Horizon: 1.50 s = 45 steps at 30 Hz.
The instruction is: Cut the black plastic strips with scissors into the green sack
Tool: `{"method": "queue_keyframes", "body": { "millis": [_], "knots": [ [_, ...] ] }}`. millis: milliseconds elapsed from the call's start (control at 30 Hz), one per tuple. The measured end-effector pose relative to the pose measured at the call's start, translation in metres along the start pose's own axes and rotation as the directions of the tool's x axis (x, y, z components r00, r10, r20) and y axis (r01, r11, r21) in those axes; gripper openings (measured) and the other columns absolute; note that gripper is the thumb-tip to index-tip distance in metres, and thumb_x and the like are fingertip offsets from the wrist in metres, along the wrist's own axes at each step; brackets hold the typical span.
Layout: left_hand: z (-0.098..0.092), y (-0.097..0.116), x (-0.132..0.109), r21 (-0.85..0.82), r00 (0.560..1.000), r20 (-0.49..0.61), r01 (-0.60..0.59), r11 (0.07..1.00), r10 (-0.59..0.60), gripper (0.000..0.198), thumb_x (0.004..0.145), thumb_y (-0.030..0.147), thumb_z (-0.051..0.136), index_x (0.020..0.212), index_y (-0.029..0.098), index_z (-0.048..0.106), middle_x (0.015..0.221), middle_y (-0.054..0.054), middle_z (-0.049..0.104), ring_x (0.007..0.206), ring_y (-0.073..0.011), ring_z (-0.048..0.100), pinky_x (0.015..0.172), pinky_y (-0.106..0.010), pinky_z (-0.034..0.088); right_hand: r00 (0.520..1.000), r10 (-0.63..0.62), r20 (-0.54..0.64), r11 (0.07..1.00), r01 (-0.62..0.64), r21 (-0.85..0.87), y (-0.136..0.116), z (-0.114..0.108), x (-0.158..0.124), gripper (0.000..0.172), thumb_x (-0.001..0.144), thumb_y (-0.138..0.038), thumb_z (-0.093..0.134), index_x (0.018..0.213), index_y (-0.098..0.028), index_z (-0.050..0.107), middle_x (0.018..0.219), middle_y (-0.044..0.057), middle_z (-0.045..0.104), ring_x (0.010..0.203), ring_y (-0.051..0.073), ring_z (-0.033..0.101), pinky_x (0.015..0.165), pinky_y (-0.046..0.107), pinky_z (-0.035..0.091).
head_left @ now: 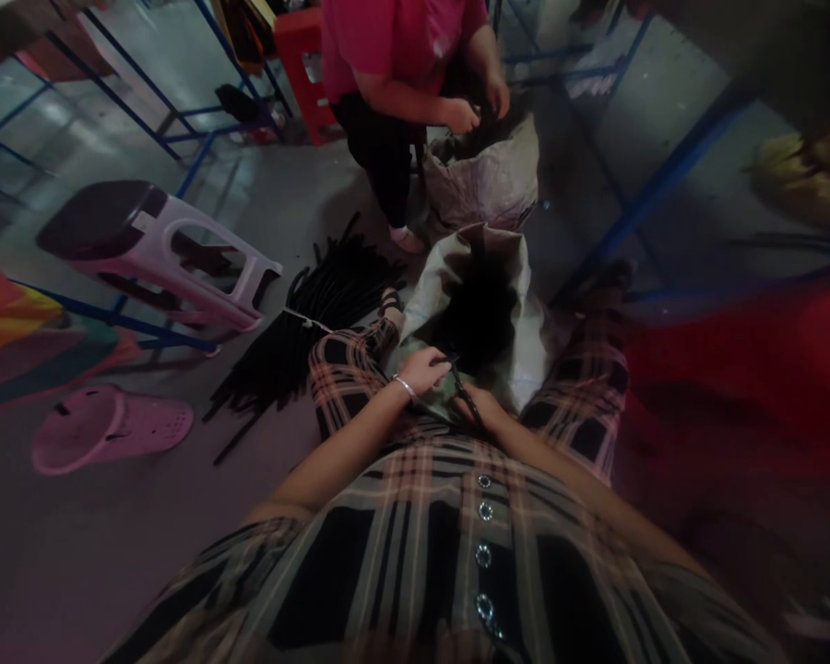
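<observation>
My left hand (425, 371), with a bracelet at the wrist, is closed in a pinch at the near edge of an open white sack (529, 323). A small dark piece shows at its fingertips, too dim to make out fully. My right hand (488, 408) is wrapped round dark scissors (465, 392), whose tip points toward the left fingers. Both hands are close together over my lap. Inside the sack lies a dark heap (480, 300) of black material. Left of my leg, a bundle of long black strips (332, 290) lies on the floor.
Opposite, a person in a pink shirt (397, 46) has both hands over another sack (484, 180). To the left stand a plastic stool (200, 244) and a tipped pink basket (111, 429). Blue metal frames (636, 203) and red material (753, 369) are on the right.
</observation>
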State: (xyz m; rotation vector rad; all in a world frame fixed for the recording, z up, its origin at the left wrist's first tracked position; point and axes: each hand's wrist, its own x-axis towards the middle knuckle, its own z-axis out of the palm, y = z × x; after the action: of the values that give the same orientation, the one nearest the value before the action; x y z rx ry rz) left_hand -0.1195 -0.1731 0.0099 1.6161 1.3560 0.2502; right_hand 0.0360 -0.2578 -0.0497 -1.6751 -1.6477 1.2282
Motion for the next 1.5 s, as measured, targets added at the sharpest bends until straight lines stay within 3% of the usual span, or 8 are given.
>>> {"method": "queue_keyframes", "body": {
  "millis": [133,333,533,867,1200,1333,1500],
  "knots": [
    [0.005,0.001,-0.004,0.077,1.0,0.02,-0.012,0.997,0.01,0.027,0.075,0.031,0.055,0.093,0.012,0.062,0.06,0.0,0.062,0.05,-0.0091,0.055,0.048,-0.018,0.041,0.995,-0.077,0.06,0.993,0.082,-0.08,-0.001,-0.001,-0.002,0.017,0.079,-0.029,0.047,0.086,-0.016,0.056,0.079,0.003,0.059,0.071,0.012,0.052,0.066,0.02,0.038],
    [0.007,0.005,-0.009,0.113,0.999,0.04,-0.012,0.993,0.008,0.027,0.076,0.032,0.055,0.093,0.012,0.061,0.064,-0.001,0.064,0.05,-0.0082,0.055,0.047,-0.018,0.04,0.991,-0.134,0.024,0.988,0.135,-0.074,0.006,0.001,-0.003,0.013,0.076,-0.026,0.05,0.082,-0.016,0.055,0.07,0.0,0.057,0.062,0.01,0.047,0.06,0.019,0.035],
    [0.002,0.005,-0.013,0.128,0.999,0.043,-0.026,0.991,0.021,0.029,0.078,0.036,0.053,0.091,0.012,0.062,0.068,-0.002,0.064,0.051,-0.0086,0.055,0.047,-0.018,0.039,0.996,-0.092,-0.018,0.978,0.087,-0.187,0.003,0.002,-0.005,0.011,0.073,-0.023,0.048,0.07,-0.015,0.056,0.057,-0.001,0.051,0.051,0.008,0.038,0.052,0.02,0.027],
    [-0.014,-0.011,-0.022,0.235,0.999,-0.005,-0.044,0.971,0.046,0.029,0.077,0.038,0.052,0.088,0.015,0.066,0.068,0.0,0.065,0.053,-0.0086,0.054,0.054,-0.019,0.041,0.997,-0.07,-0.032,0.981,0.063,-0.183,0.004,0.005,-0.003,0.019,0.072,-0.026,0.046,0.062,-0.014,0.058,0.057,0.0,0.052,0.052,0.009,0.041,0.052,0.021,0.027],
    [-0.011,-0.019,-0.017,0.037,0.996,0.024,0.087,0.996,-0.088,0.03,0.077,0.035,0.052,0.096,0.014,0.063,0.07,0.0,0.064,0.046,-0.006,0.05,0.041,-0.016,0.036,0.999,-0.042,-0.02,0.988,0.038,-0.147,0.011,0.007,0.0,0.022,0.072,-0.029,0.047,0.06,-0.014,0.059,0.055,-0.001,0.052,0.053,0.009,0.041,0.052,0.02,0.028],
    [-0.015,-0.018,-0.019,0.016,0.993,0.024,0.112,0.994,-0.112,0.025,0.074,0.029,0.056,0.092,0.013,0.064,0.06,0.002,0.06,0.044,-0.0062,0.049,0.04,-0.016,0.035,0.999,-0.027,-0.035,0.988,0.021,-0.154,0.012,0.008,0.002,0.022,0.072,-0.028,0.048,0.061,-0.013,0.059,0.057,0.001,0.054,0.053,0.01,0.043,0.051,0.021,0.03],
    [-0.02,-0.015,-0.018,-0.05,0.993,0.008,0.117,0.992,-0.117,0.025,0.073,0.022,0.057,0.095,0.011,0.064,0.048,0.005,0.052,0.04,-0.0064,0.046,0.041,-0.017,0.037,0.994,-0.102,-0.025,0.985,0.097,-0.143,0.01,0.008,0.0,0.022,0.076,-0.031,0.046,0.07,-0.014,0.059,0.065,0.002,0.058,0.058,0.011,0.046,0.054,0.02,0.033]
  ]
}}
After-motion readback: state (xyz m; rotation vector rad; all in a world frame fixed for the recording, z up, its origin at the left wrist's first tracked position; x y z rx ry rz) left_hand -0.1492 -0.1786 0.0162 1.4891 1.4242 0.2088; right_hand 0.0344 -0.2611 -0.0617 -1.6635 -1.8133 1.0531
